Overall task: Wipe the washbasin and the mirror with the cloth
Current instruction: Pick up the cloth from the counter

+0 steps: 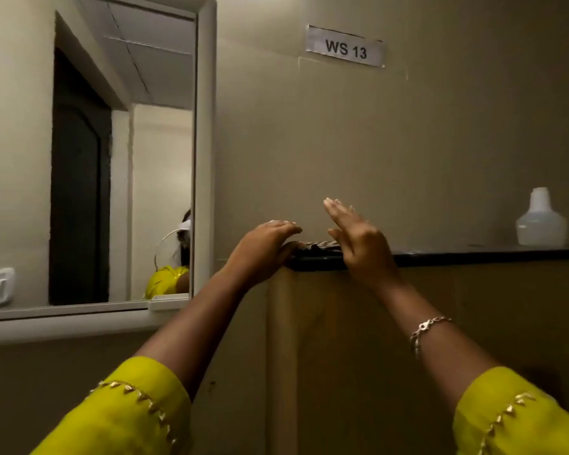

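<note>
left hand (pixel 263 246) palm-down, fingers curled over dark cloth (pixel 316 247) at left end of black ledge (pixel 473 254) | right hand (pixel 358 239) fingers spread, flat, gripping nothing | mirror (pixel 122 159) on wall, left | spray bottle (pixel 541 218) far right on ledge

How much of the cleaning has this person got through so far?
Nothing looks wiped yet. Both hands, left hand and right hand, are up at the dark ledge, where a dark crumpled cloth seems to lie between them, neither clearly gripping it. The white-framed mirror is untouched; no washbasin is in view.
</note>
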Demonstrator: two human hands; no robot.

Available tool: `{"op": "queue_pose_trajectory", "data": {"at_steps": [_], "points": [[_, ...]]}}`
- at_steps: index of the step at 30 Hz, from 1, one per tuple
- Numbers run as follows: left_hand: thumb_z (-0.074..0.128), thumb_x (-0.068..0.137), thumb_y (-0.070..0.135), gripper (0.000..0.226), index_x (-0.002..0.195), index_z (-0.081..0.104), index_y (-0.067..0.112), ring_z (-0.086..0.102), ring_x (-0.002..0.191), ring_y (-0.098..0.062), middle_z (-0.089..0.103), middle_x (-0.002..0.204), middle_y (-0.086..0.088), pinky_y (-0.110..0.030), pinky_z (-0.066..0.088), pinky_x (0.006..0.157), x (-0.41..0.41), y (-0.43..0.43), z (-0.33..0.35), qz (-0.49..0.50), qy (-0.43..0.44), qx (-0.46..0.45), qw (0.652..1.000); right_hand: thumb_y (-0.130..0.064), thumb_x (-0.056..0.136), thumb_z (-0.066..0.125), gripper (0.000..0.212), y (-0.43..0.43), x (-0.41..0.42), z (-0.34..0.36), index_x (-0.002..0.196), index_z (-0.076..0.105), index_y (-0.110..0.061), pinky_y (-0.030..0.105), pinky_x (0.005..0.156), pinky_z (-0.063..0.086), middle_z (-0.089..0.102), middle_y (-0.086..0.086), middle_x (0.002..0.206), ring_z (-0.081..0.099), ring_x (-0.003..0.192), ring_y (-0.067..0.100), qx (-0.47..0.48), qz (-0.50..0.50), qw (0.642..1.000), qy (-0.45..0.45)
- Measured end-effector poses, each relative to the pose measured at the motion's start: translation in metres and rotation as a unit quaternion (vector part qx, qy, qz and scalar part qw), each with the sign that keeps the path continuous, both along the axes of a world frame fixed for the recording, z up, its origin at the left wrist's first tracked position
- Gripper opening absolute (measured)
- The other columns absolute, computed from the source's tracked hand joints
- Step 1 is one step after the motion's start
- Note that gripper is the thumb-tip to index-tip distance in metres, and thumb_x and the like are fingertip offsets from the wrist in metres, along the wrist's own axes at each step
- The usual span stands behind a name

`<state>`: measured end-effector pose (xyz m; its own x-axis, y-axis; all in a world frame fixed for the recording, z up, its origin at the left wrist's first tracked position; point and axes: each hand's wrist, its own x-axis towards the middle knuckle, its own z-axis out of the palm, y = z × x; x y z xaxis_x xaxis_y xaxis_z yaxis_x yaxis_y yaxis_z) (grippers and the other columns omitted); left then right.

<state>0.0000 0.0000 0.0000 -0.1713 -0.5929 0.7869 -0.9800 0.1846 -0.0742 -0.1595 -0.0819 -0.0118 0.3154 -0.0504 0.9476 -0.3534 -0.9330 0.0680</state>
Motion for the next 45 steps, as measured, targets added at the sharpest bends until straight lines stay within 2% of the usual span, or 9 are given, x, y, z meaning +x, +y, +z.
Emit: {"op": "queue_pose_trajectory", "data": {"at_steps": [4,12,20,23,26,30,33,38,45], "points": [[0.057,0.089,0.02,0.037,0.126,0.053,0.015,0.052,0.117,-0.02,0.058,0.127,-0.005,-0.033,0.04,0.099,-0.011,-0.01,0.01,0.0,0.015,0.019,1.0,-0.002,0.088,0.057,0.043,-0.018,-0.035,0.013,0.13,0.051,-0.008,0.019,0.102,0.03,0.053,0.012,0.133,0.048,0.126,0.023,0.101,-0.003,0.992,0.069],[0.063,0.084,0.013,0.017,0.098,0.07,0.007,0.064,0.089,-0.02,0.071,0.097,-0.008,-0.034,0.051,0.083,-0.011,-0.021,0.017,-0.057,0.007,0.072,0.996,-0.014,0.085,0.064,0.035,-0.044,-0.052,0.024,0.12,0.062,-0.012,0.015,0.087,0.036,0.064,0.006,0.121,0.057,0.115,0.016,0.191,-0.012,0.962,0.192],[0.061,0.085,0.01,0.012,0.094,0.068,0.006,0.063,0.086,-0.02,0.069,0.095,-0.009,-0.037,0.053,0.081,-0.011,-0.023,0.021,-0.052,0.045,0.051,0.996,-0.009,0.087,0.062,0.02,-0.053,-0.046,0.027,0.104,0.07,-0.01,0.026,0.08,0.046,0.071,0.008,0.102,0.063,0.097,0.019,0.173,-0.006,0.962,0.211],[0.061,0.085,0.016,0.011,0.093,0.068,0.011,0.062,0.08,-0.021,0.069,0.093,-0.006,-0.038,0.053,0.071,-0.013,-0.029,0.023,-0.023,0.073,0.002,0.997,-0.017,0.086,0.063,0.016,-0.053,-0.046,0.03,0.1,0.071,-0.014,0.026,0.077,0.047,0.071,0.005,0.098,0.063,0.092,0.016,0.172,-0.004,0.962,0.214],[0.061,0.086,0.02,0.011,0.092,0.067,0.015,0.056,0.071,-0.014,0.066,0.092,-0.001,-0.025,0.044,0.056,-0.015,-0.035,0.024,-0.004,0.12,-0.026,0.992,-0.028,0.082,0.068,0.016,-0.047,-0.046,0.034,0.095,0.072,-0.019,0.031,0.076,0.049,0.066,0.0,0.093,0.059,0.088,0.013,0.181,-0.017,0.959,0.219],[0.058,0.088,0.019,0.008,0.091,0.063,0.013,0.06,0.068,-0.02,0.064,0.094,-0.006,-0.026,0.047,0.05,-0.018,-0.039,0.023,-0.037,0.186,-0.04,0.981,-0.018,0.084,0.066,0.015,-0.045,-0.034,0.038,0.098,0.07,-0.016,0.026,0.072,0.043,0.065,0.006,0.1,0.058,0.092,0.018,0.153,-0.081,0.971,0.164],[0.056,0.089,0.019,0.007,0.091,0.059,0.013,0.065,0.063,-0.025,0.063,0.094,-0.009,-0.034,0.054,0.053,-0.02,-0.04,0.024,-0.048,0.237,-0.055,0.969,-0.005,0.088,0.059,0.011,-0.042,-0.026,0.041,0.096,0.063,-0.011,0.029,0.065,0.055,0.064,0.01,0.095,0.064,0.083,0.022,0.252,0.0,0.962,0.104],[0.055,0.09,0.016,0.009,0.094,0.055,0.008,0.067,0.076,-0.029,0.064,0.097,-0.017,-0.048,0.057,0.067,-0.021,-0.037,0.028,-0.084,0.324,-0.051,0.941,-0.006,0.089,0.056,0.009,-0.04,-0.014,0.048,0.095,0.061,-0.01,0.025,0.067,0.045,0.061,0.007,0.091,0.058,0.082,0.018,0.253,0.027,0.967,0.029],[0.054,0.09,0.015,0.005,0.092,0.053,0.011,0.066,0.082,-0.029,0.063,0.098,-0.019,-0.048,0.057,0.068,-0.016,-0.02,0.037,-0.104,0.31,-0.097,0.94,-0.007,0.089,0.057,0.008,-0.029,-0.007,0.055,0.09,0.059,-0.014,0.003,0.056,0.037,0.062,0.002,0.088,0.056,0.081,0.011,0.189,0.075,0.979,-0.02]]}}
